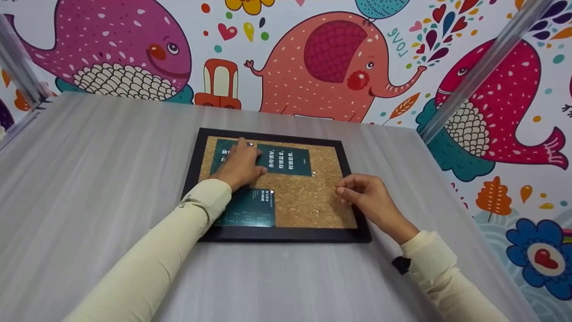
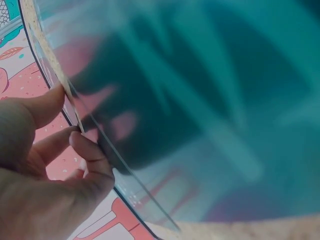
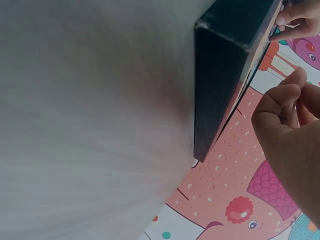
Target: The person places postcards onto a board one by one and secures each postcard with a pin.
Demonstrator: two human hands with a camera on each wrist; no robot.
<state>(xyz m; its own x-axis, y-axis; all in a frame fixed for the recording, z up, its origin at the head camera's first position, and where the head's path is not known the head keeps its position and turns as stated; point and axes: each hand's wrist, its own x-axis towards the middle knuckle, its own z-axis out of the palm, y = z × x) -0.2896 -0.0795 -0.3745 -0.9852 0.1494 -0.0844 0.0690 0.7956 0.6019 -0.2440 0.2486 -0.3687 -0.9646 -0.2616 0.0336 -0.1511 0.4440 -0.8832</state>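
A dark-framed cork board [image 1: 304, 197] lies on the table with teal cards printed in white characters on it. Across its top stretches a long card [image 1: 286, 158]; a squarer card [image 1: 252, 212] sits lower left. My left hand [image 1: 239, 165] rests on the upper card's left part, its fingertips touching the surface, also visible in the left wrist view [image 2: 60, 155]. Over the frame's right edge is my right hand [image 1: 371, 197], thumb and index fingertips together. In the right wrist view these curled fingers [image 3: 285, 100] show no object between them; anything tiny there is hidden.
Small shiny pins dot the board, such as one pin [image 1: 314, 173] by the long card's lower right corner and another pin [image 1: 271, 191] on the squarer card. Behind the grey table [image 1: 111, 179] stands a wall [image 1: 286, 13] with cartoon animals.
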